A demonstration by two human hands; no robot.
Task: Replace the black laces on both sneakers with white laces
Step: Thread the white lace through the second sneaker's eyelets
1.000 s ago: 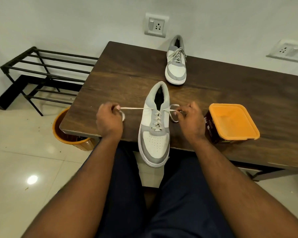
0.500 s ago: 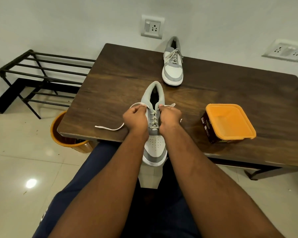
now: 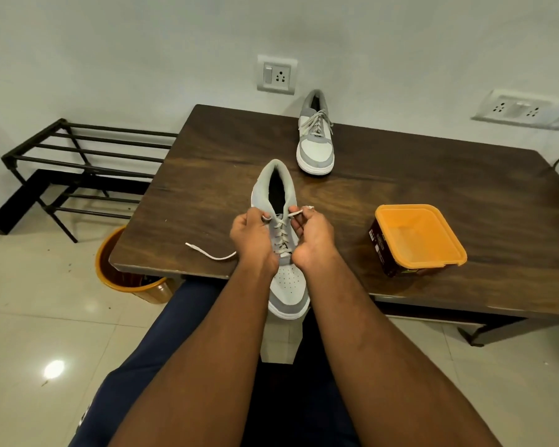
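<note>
A grey and white sneaker [image 3: 286, 282] lies at the table's near edge, toe toward me and hanging over the edge, threaded with a white lace [image 3: 280, 232]. My left hand [image 3: 250, 237] pinches the lace at the top left eyelets. My right hand [image 3: 313, 235] pinches the lace on the right side, a short end sticking out past its fingers. A loose lace end [image 3: 207, 253] trails left on the table. A second grey and white sneaker [image 3: 316, 146] with a pale lace stands at the far edge by the wall.
The dark wooden table [image 3: 433, 175] carries a brown tub with an orange lid [image 3: 417, 237] at the right. An orange bin [image 3: 126, 279] stands on the tiled floor under the left corner. A black metal rack [image 3: 84, 162] stands at the left wall.
One second ago my hands were spread wide, pulling the lace taut to both sides. They have come together over the sneaker's upper eyelets, and the left lace end now lies slack on the table.
</note>
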